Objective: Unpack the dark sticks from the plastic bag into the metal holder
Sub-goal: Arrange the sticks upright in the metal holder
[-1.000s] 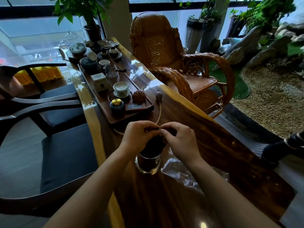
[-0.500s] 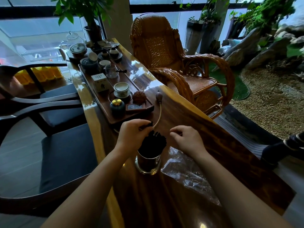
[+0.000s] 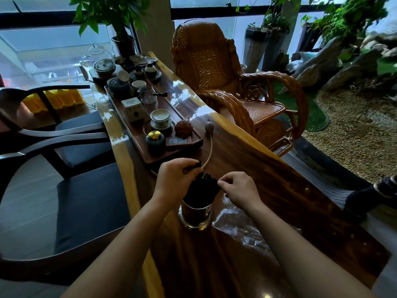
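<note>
A thick bundle of thin dark sticks [image 3: 202, 188] stands upright in a shiny round metal holder [image 3: 194, 216] with a flared base, their tops fanning out above its rim. The left hand [image 3: 174, 179] pinches a few more at the bundle's far left. A crumpled clear plastic bag [image 3: 238, 224] lies flat on the wood just right of the holder

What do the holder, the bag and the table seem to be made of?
Holder: polished metal, probably steel, with mirror-like reflections.
Bag: thin clear plastic, crinkled, with small glints.
Table: lacquered wood, with grain showing under glossy reflections.
</note>
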A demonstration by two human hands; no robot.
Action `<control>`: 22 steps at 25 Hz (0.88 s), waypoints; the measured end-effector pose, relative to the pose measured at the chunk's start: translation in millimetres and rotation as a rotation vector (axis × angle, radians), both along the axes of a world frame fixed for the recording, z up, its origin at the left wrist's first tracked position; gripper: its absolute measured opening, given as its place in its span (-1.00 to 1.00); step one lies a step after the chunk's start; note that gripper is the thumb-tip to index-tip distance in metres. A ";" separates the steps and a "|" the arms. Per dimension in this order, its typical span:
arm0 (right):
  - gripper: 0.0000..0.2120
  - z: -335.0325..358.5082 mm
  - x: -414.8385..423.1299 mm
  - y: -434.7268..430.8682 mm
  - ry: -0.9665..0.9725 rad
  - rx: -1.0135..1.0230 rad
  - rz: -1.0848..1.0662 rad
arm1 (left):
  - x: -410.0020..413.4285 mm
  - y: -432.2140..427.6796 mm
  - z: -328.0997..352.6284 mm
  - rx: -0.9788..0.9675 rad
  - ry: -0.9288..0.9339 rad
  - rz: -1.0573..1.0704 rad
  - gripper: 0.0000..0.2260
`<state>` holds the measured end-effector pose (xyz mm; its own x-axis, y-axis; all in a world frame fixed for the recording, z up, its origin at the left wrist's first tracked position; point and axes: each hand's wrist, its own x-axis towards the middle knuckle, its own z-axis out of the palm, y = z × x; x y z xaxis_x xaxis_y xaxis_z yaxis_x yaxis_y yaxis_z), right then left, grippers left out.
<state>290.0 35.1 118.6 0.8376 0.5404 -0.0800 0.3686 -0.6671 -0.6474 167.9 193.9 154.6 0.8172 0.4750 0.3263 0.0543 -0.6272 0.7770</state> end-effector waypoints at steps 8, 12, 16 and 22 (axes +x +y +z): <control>-0.90 51.2 -8.1 5.5 -0.294 0.376 0.050 | 8.0 -6.9 0.9 -0.004 0.028 -0.039 -0.79; -0.92 61.8 -12.6 17.2 -0.295 0.374 0.141 | 8.8 -6.6 2.2 0.038 -0.012 -0.076 -0.78; -0.93 56.8 -12.9 21.2 -0.158 0.445 0.127 | 9.0 -3.2 2.2 0.079 -0.026 -0.060 -0.80; -0.93 53.6 -5.3 18.6 0.168 0.568 0.136 | 7.9 1.1 3.3 0.076 -0.004 -0.046 -0.85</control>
